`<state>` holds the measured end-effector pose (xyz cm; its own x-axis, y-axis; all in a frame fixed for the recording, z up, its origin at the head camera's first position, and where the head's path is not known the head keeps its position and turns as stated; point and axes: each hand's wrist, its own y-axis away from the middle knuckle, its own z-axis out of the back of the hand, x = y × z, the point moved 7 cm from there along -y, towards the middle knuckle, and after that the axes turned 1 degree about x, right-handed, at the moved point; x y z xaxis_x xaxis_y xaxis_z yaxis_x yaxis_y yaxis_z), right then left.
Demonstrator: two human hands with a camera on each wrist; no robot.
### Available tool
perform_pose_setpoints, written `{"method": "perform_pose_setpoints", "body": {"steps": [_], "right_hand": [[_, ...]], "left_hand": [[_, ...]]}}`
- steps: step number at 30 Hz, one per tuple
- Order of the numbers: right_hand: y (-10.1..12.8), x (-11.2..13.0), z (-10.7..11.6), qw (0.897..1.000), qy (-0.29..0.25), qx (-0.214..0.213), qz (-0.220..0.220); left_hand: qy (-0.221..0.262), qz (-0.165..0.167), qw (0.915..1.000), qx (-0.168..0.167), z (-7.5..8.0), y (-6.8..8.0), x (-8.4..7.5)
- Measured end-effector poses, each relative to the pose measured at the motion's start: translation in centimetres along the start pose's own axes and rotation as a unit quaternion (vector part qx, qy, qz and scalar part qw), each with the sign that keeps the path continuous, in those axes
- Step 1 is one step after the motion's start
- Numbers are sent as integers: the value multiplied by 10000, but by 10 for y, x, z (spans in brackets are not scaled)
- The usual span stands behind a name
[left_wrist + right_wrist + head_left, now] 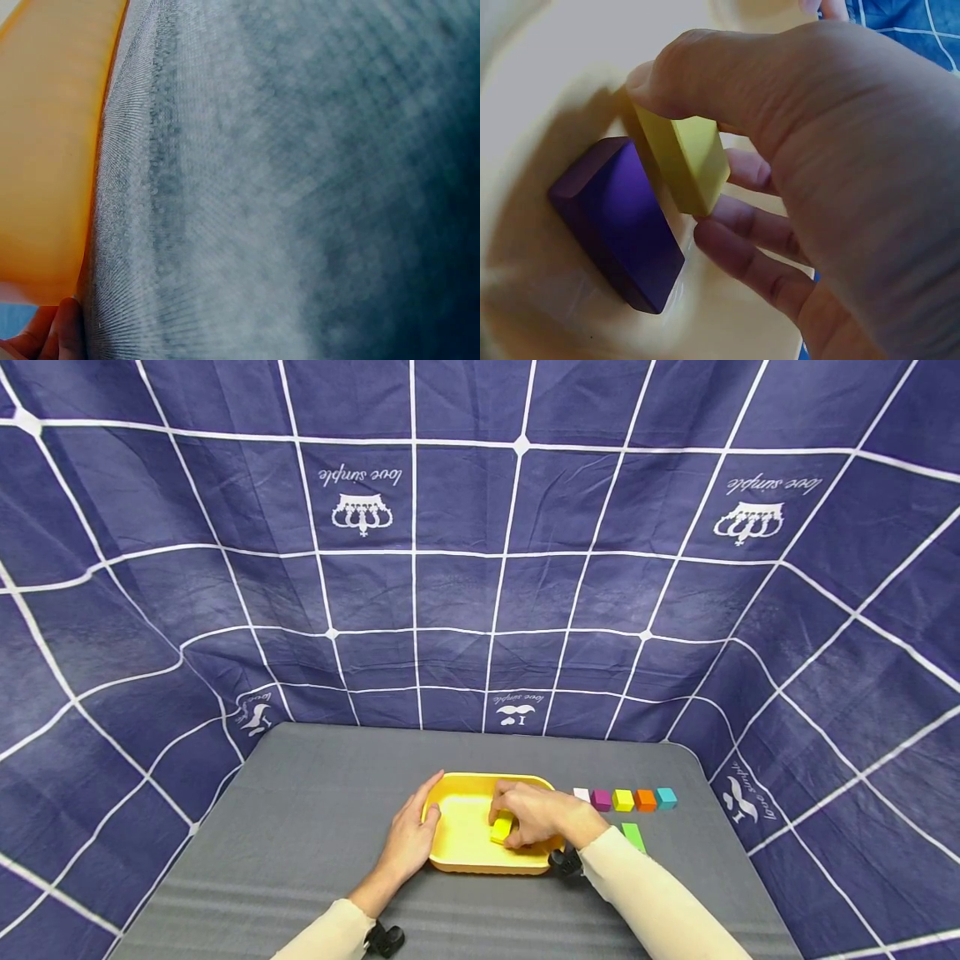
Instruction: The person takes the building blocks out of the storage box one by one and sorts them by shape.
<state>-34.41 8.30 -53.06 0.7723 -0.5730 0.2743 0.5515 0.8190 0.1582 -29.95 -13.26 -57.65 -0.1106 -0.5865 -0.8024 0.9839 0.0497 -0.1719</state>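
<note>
A yellow plastic tub (465,867) stands on the grey cloth. My left hand (408,835) holds its left wall, thumb at the rim and fingers along the outside; in the left wrist view a few fingertips (70,330) show by the tub's wall. Reaching inside the tub, my right hand (531,814) pinches a yellow block (686,161) between thumb and fingers. Right beside that block, a purple block (626,225) lies on the tub's floor in the right wrist view; from the head view, the right hand hides it.
Right of the tub, a row of small cubes lies on the cloth: white (581,794), magenta (601,800), yellow (623,800), orange (645,800) and blue (666,798). Nearer, a green block (633,837) is partly covered by the right sleeve. Blue gridded curtains (450,610) surround the table.
</note>
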Motion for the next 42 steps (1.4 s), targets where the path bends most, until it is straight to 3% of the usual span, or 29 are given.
{"method": "perform_pose_setpoints", "body": {"steps": [14,22,42], "right_hand": [[8,4,7,9993,-85,-354,104],[18,8,15,9967,57,-718,376],[59,-1,26,9929,-136,-1167,200]], "left_hand": [[4,0,10000,-3,1,2,0],[23,20,10000,-9,2,2,-1],[33,51,10000,33,0,0,0]]}}
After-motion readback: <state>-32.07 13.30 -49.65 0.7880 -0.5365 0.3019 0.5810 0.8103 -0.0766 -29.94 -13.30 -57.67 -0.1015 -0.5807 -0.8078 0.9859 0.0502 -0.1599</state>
